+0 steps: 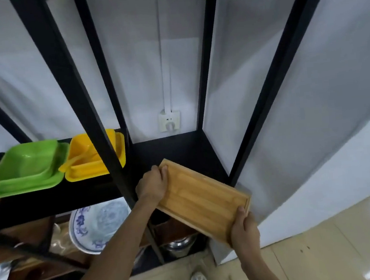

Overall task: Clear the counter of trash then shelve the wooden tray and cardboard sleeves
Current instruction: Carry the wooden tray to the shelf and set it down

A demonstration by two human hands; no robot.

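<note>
I hold the wooden tray (204,200), a light bamboo rectangle with a raised rim, in both hands at the front of a black shelf board (176,149). My left hand (152,184) grips its far left corner, thumb on the rim. My right hand (243,230) grips its near right corner. The tray is tilted; its far end lies over the shelf's front edge and its near end hangs out past it. No cardboard sleeves are in view.
A black metal rack (101,129) stands against a white wall. Green dishes (27,168) and yellow dishes (91,158) sit on the left shelf section. A blue-patterned plate (97,225) and metal pots fill the lower shelves. A wall socket (169,121) is behind the shelf.
</note>
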